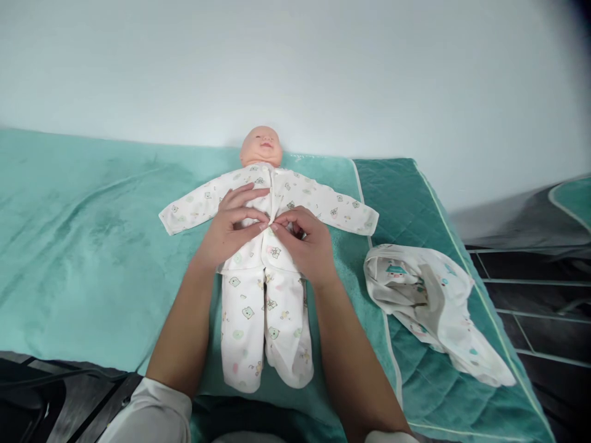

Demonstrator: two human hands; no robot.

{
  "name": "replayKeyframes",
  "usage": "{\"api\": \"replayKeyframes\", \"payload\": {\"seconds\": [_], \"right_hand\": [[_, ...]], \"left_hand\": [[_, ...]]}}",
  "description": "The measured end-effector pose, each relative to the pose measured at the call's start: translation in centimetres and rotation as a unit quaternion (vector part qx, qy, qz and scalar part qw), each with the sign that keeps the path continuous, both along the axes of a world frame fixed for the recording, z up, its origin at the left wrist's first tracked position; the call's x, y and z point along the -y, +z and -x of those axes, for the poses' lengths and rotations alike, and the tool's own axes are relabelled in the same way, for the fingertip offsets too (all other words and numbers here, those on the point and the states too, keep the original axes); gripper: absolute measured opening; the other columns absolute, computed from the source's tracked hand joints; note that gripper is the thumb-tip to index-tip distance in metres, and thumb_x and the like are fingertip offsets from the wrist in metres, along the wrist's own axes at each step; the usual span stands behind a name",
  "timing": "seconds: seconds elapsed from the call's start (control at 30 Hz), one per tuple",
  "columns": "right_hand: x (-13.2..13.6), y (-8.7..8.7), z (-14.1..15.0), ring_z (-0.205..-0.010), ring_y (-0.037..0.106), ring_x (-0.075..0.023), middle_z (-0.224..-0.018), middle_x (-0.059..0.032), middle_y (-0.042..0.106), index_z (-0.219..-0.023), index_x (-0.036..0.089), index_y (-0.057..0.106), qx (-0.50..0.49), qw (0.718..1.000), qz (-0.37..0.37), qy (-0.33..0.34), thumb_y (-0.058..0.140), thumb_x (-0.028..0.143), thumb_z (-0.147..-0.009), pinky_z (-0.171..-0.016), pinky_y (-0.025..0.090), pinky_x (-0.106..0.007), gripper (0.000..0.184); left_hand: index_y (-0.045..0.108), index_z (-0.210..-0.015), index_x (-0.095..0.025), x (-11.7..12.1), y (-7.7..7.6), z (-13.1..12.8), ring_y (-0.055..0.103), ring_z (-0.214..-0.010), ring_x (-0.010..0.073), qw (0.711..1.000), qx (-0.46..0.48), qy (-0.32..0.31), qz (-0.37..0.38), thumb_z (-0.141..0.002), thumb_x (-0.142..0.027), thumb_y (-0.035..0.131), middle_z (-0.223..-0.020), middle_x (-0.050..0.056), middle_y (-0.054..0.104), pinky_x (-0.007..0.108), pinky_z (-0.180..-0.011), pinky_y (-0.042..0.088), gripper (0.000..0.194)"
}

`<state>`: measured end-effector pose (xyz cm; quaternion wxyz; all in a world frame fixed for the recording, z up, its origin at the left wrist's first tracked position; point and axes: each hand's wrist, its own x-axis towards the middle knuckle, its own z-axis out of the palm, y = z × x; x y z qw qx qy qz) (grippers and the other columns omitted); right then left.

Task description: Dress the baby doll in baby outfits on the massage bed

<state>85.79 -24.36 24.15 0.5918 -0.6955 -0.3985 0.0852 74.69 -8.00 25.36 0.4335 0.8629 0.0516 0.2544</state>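
A baby doll [261,146] lies on its back on a teal blanket [92,246], dressed in a white printed romper [258,307] with its arms spread. Both my hands rest on the doll's belly. My left hand [233,224] pinches the romper's front edge with fingers curled. My right hand [305,240] pinches the facing edge, fingertips meeting those of the left at the middle seam.
A second white printed garment [429,301] lies crumpled on a quilted teal mat [406,197] to the right. A pale wall rises behind. Dark slatted flooring [530,289] shows at the right, and a dark object sits at the lower left.
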Motion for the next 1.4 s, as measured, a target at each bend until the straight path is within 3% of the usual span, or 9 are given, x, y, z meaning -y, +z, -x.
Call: {"api": "replayKeyframes", "payload": {"seconds": [0.17,0.33,0.5,0.63,0.7,0.77,0.97,1.2,1.4], "right_hand": [[-0.1,-0.2,0.3,-0.072,0.049,-0.0136,-0.085,0.0014,0.061,-0.097,0.023,0.065,-0.052,0.998,0.018,-0.017,0.068,0.042,-0.094,-0.071,0.042,-0.03,0.02],[-0.5,0.1,1.0,-0.085,0.053,-0.0168,-0.09,-0.0001,0.061,-0.093,0.022,0.063,0.058,0.996,0.056,-0.047,0.076,0.04,-0.088,-0.08,0.042,-0.032,0.023],[-0.6,-0.1,0.6,-0.068,0.046,-0.0117,-0.074,0.0032,0.053,-0.083,0.02,0.062,-0.107,0.993,0.0,-0.047,0.07,0.039,-0.089,-0.067,0.04,-0.027,0.021],[1.2,-1.3,-3.5,-0.071,0.051,-0.0121,-0.077,0.0033,0.054,-0.086,0.02,0.061,-0.219,0.935,-0.099,-0.261,0.069,0.04,-0.081,-0.069,0.046,-0.027,0.022],[2.4,-2.0,-5.7,-0.081,0.058,-0.0141,-0.086,0.0014,0.058,-0.091,0.021,0.061,-0.149,0.891,-0.134,-0.408,0.064,0.035,-0.08,-0.083,0.052,-0.031,0.019],[3.1,-2.5,-6.8,-0.095,0.063,-0.0172,-0.1,-0.0021,0.063,-0.101,0.022,0.061,-0.079,0.873,-0.128,-0.465,0.061,0.032,-0.081,-0.098,0.052,-0.038,0.022],[0.6,-4.4,-4.4,-0.139,0.051,-0.0264,-0.143,-0.0128,0.058,-0.134,0.022,0.059,0.106,0.963,0.037,-0.247,0.055,0.039,-0.096,-0.12,0.04,-0.052,0.042],[-1.4,-5.5,-5.2,-0.159,0.023,-0.0304,-0.168,-0.006,0.036,-0.154,0.026,0.051,0.195,0.92,0.27,-0.206,0.035,0.028,-0.102,-0.128,0.024,-0.059,0.054],[-0.9,-3.8,-7.4,-0.149,0.041,-0.0318,-0.158,-0.0041,0.051,-0.151,0.032,0.054,0.214,0.892,0.337,-0.212,0.035,0.029,-0.103,-0.125,0.02,-0.069,0.052]], "left_hand": [[0.075,-0.115,-0.032,0.2,-0.1,-0.2,0.038,-0.154,0.025,0.998,-0.015,0.012,-0.064,-0.097,-0.035,0.066,-0.155,0.001,0.057,0.053,-0.131,0.026,0.02],[0.07,-0.099,-0.026,0.9,0.0,-0.5,0.041,-0.152,0.0252,0.994,-0.033,0.042,-0.093,-0.094,-0.031,0.069,-0.154,0.004,0.057,0.051,-0.131,0.025,0.008],[0.066,-0.089,-0.024,0.5,-0.1,-0.4,0.052,-0.144,0.0248,0.997,0.033,0.04,0.048,-0.09,-0.029,0.073,-0.14,0.005,0.068,0.048,-0.125,0.036,0.009],[0.055,-0.096,-0.023,-3.0,-0.7,1.1,0.068,-0.119,0.0193,0.914,0.152,0.274,0.258,-0.093,-0.028,0.061,-0.128,0.006,0.072,0.039,-0.105,0.054,0.009],[0.051,-0.101,-0.023,-5.1,-1.3,1.9,0.068,-0.116,0.0159,0.835,0.199,0.43,0.279,-0.094,-0.025,0.056,-0.127,0.005,0.07,0.034,-0.101,0.055,0.009],[0.052,-0.105,-0.023,-6.4,-2.1,2.1,0.067,-0.116,0.0144,0.802,0.208,0.508,0.235,-0.093,-0.021,0.055,-0.127,0.005,0.069,0.033,-0.103,0.054,0.012],[0.071,-0.117,-0.024,-5.6,-3.8,-0.5,0.056,-0.137,0.0218,0.949,0.019,0.304,-0.082,-0.097,-0.027,0.058,-0.132,0.006,0.07,0.043,-0.122,0.039,0.025],[0.064,-0.141,-0.038,-5.8,-4.2,-0.8,0.043,-0.15,0.0277,0.923,-0.126,0.294,-0.214,-0.099,-0.02,0.049,-0.154,0.002,0.057,0.06,-0.131,0.016,0.049],[0.067,-0.139,-0.037,-6.6,-3.7,0.3,0.051,-0.139,0.0297,0.887,-0.171,0.391,-0.178,-0.095,-0.013,0.045,-0.143,0.004,0.066,0.055,-0.125,0.03,0.054]]}}
